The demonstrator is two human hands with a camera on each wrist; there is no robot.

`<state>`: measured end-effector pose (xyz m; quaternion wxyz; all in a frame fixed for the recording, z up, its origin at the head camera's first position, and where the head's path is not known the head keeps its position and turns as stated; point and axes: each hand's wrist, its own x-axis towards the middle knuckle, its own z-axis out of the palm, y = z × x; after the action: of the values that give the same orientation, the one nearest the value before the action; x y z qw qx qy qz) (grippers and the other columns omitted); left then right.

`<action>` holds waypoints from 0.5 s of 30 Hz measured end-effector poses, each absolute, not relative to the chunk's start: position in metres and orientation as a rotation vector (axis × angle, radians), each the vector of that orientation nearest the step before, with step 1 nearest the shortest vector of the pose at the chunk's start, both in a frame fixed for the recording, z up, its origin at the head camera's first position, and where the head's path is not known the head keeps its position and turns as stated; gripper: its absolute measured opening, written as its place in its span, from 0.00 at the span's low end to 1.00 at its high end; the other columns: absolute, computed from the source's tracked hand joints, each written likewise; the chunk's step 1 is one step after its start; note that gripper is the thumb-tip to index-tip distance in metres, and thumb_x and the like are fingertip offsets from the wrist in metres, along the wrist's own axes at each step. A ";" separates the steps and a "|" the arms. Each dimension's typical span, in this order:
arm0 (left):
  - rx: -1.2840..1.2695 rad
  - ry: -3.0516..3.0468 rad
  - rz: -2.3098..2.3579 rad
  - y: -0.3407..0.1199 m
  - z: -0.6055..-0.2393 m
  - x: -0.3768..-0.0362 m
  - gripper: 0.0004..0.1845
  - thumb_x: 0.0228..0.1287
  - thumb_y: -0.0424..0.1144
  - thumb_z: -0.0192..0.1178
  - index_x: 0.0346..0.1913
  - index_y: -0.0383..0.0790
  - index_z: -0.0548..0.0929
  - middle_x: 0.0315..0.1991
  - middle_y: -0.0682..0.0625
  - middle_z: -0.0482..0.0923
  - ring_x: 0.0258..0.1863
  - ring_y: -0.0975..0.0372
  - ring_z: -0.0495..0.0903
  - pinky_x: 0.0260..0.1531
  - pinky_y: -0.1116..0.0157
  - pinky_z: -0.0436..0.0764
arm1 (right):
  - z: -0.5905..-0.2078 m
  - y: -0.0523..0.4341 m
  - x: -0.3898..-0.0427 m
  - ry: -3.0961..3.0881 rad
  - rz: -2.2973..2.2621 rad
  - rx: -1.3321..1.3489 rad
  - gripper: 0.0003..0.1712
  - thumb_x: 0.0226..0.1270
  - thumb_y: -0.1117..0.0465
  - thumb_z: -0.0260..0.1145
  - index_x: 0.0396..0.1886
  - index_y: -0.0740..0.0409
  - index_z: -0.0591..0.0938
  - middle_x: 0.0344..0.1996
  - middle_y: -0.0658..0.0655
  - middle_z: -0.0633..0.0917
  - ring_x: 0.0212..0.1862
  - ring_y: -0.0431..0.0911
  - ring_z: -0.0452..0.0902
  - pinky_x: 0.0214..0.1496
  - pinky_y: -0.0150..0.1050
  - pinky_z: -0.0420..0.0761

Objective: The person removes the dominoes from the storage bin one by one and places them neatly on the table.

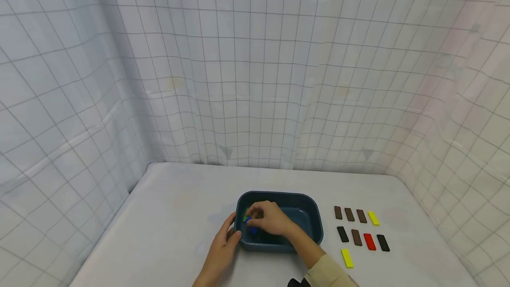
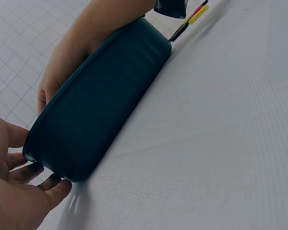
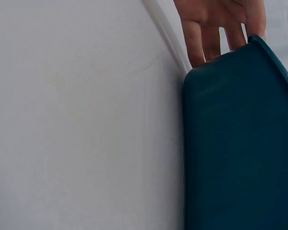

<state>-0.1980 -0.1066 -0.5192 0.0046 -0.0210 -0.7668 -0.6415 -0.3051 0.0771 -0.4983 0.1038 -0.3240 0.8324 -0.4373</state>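
Observation:
A dark teal basin [image 1: 300,218] sits on the white table in front of me. At its left end, my left hand [image 1: 221,248] touches the outer wall and rim with fairly straight fingers, also seen close by in the left wrist view. My right hand [image 1: 272,219] reaches down inside the basin, pinching a small blue block [image 1: 249,219] between fingertips and thumb. Another bit of blue [image 1: 254,230] shows just under the thumb. Beside the fingers lies a green block [image 1: 245,214], partly covered. In both wrist views the basin's wall hides its contents.
Flat blocks lie in rows right of the basin: several brown [image 1: 349,214] and black [image 1: 342,234], a red one [image 1: 369,242] and two yellow [image 1: 347,258]. A white gridded curtain [image 1: 255,79] surrounds the table. A dark object [image 1: 299,283] shows by the right sleeve.

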 end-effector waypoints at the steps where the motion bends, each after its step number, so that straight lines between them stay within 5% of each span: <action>1: -0.065 -2.402 -2.012 -0.106 -0.520 -0.198 0.31 0.81 0.37 0.52 0.81 0.39 0.59 0.79 0.34 0.54 0.73 0.36 0.63 0.69 0.36 0.61 | -0.499 0.078 -0.305 2.455 -1.292 -0.957 0.08 0.67 0.63 0.75 0.44 0.59 0.87 0.27 0.42 0.85 0.23 0.37 0.79 0.25 0.32 0.80; 15: -0.065 -2.379 -2.032 -0.106 -0.523 -0.198 0.32 0.81 0.40 0.54 0.81 0.40 0.59 0.79 0.34 0.56 0.73 0.34 0.62 0.68 0.37 0.63 | -0.495 0.087 -0.304 2.414 -1.366 -0.882 0.07 0.67 0.62 0.74 0.42 0.58 0.88 0.27 0.45 0.85 0.24 0.38 0.79 0.26 0.33 0.80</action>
<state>-0.1984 -0.1060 -0.5231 0.0064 -0.0207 -0.7602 -0.6493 -0.3035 0.0870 -0.4954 0.1153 -0.3012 0.8238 -0.4662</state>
